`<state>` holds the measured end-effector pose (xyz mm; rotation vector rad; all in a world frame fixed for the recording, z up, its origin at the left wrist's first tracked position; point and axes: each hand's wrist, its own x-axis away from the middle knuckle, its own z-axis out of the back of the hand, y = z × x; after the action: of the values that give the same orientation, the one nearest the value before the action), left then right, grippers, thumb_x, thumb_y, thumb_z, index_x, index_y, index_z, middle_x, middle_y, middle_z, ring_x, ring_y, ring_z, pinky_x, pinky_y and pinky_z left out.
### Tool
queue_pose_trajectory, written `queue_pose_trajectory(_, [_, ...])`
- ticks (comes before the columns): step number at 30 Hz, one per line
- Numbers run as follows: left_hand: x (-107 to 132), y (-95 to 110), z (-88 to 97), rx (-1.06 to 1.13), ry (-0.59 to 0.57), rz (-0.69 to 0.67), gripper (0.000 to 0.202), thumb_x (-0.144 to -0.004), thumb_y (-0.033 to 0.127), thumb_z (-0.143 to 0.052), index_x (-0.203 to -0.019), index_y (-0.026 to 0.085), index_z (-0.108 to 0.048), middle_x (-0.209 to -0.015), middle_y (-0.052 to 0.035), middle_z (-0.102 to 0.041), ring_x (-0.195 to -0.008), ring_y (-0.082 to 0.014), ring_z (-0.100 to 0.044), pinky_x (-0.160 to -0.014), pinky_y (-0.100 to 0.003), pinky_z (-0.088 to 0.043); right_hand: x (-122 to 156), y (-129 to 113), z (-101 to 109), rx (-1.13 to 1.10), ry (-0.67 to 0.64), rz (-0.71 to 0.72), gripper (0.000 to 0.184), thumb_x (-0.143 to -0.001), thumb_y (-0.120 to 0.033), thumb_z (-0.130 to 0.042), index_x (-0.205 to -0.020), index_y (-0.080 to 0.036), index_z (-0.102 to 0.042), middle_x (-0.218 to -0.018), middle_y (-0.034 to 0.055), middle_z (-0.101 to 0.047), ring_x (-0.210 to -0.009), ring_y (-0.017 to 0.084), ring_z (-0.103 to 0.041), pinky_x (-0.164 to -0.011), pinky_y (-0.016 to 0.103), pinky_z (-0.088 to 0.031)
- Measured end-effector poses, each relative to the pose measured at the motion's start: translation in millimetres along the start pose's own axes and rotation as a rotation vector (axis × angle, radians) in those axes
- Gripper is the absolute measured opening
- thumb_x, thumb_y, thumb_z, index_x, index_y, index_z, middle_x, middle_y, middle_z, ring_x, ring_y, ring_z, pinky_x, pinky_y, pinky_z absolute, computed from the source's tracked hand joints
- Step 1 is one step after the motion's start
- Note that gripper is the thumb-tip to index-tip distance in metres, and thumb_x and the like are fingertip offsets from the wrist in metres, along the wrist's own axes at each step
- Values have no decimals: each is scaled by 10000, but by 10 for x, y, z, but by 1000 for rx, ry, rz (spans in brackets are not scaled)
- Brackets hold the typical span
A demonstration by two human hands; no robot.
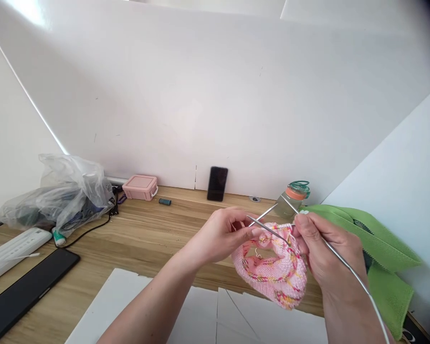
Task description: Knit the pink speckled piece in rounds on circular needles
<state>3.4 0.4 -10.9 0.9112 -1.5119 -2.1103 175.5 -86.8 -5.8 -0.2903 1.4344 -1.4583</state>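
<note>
From where I stand, the pink knitting (268,279), flecked with yellow and red, hangs in a loose ring between the two hands, held up over the bench (157,258) and the edge of some white sheets (200,310). The left hand (229,231) is pinched narrow on its upper edge; the right hand (327,243) is closed around the crossing metal needles (267,227) at the other side, a long pale cord (369,291) trailing below it. Right behind the needle tips stands a bottle (292,200) with a green and orange top, partly covered by them. Rumpled green fabric (383,239) crowds in behind the right forearm, which hides some of it. Along the back wall, a dark phone (217,183) leans upright, with a small dark piece (165,202) and a pink box (140,187) further left. Over on the left lie a stuffed clear plastic bag (79,186), a white power strip (17,248) and a flat black slab (25,291), all well apart from the hands.
</note>
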Motion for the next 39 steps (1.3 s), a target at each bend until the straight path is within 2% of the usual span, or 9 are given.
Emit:
queue_pose_trajectory(4, [15, 44, -26, -13, -1, -42, 247, -846, 319, -636, -1013, 177, -750, -894, -65, -635, -758, -149, -548, -653, -232, -401, -1, -2, 11, 51, -66, 37, 451, -894, -505, -550, -557, -209, -505, -463, -36, -382, -453, 102, -353, -454, 267, -259])
queue_pose_trajectory(8, [30, 62, -100, -47, 140, -163, 226, -883, 253, -570, -1018, 189, -740, -856, -61, -599, -767, -154, -549, -675, -240, -410, -9, 0, -1, 60, -60, 28, 471, -898, -510, -538, -543, -206, -476, -461, -40, -360, -460, 101, -342, -461, 268, -252])
queue_pose_trajectory(12, [55, 116, -106, -96, 120, -201, 235, -906, 272, -542, -968, 166, -743, -863, -72, -591, -799, -162, -549, -693, -244, -411, -22, 7, -22, 25, -87, 13, 489, -903, -500, -533, -531, -201, -427, -464, -48, -331, -461, 93, -299, -464, 266, -230])
queue_pose_trajectory(15, [59, 148, -49, -38, 43, -131, 342, -934, 375, -496, -932, 144, -749, -887, -84, -609, -831, -171, -552, -734, -258, -416, -30, 29, -23, -12, -89, 5, 493, -902, -489, -544, -530, -203, -392, -485, -50, -311, -480, 96, -292, -469, 266, -222])
queue_pose_trajectory(19, [29, 74, 11, 251, 4, 135, 403, -885, 465, -561, -909, 105, -740, -774, -65, -636, -703, -142, -541, -669, -255, -409, -11, 44, -12, -47, -103, 29, 482, -908, -466, -546, -543, -202, -376, -512, -51, -299, -498, 96, -288, -479, 269, -210])
queue_pose_trajectory(21, [9, 16, 12, 403, -35, 227, 335, -805, 420, -683, -913, 109, -743, -776, -61, -655, -680, -127, -546, -661, -245, -410, 5, 34, -13, -32, -138, 58, 481, -918, -455, -532, -546, -200, -362, -521, -50, -298, -504, 95, -281, -485, 269, -209])
queue_pose_trajectory(24, [-2, -16, -18, 508, -85, 243, 251, -722, 302, -774, -910, 135, -760, -876, -71, -674, -738, -130, -580, -705, -246, -433, 19, 11, -22, 29, -159, 89, 485, -923, -446, -519, -549, -201, -330, -537, -50, -264, -513, 95, -252, -483, 268, -196])
queue_pose_trajectory(33, [32, 45, -143, 165, 71, 39, 131, -791, 238, -697, -865, 169, -781, -804, -40, -582, -752, -130, -538, -672, -245, -408, -3, 14, -16, 139, -290, 67, 476, -929, -489, -471, -574, -203, -331, -552, -43, -263, -526, 100, -253, -480, 263, -195])
queue_pose_trajectory(39, [46, 75, -180, 13, 135, 26, 95, -802, 228, -677, -823, 158, -736, -832, -34, -596, -732, -120, -529, -658, -240, -414, -1, 16, -107, 230, -343, 116, 503, -926, -524, -433, -554, -203, -325, -518, -37, -318, -528, 106, -305, -470, 240, -232])
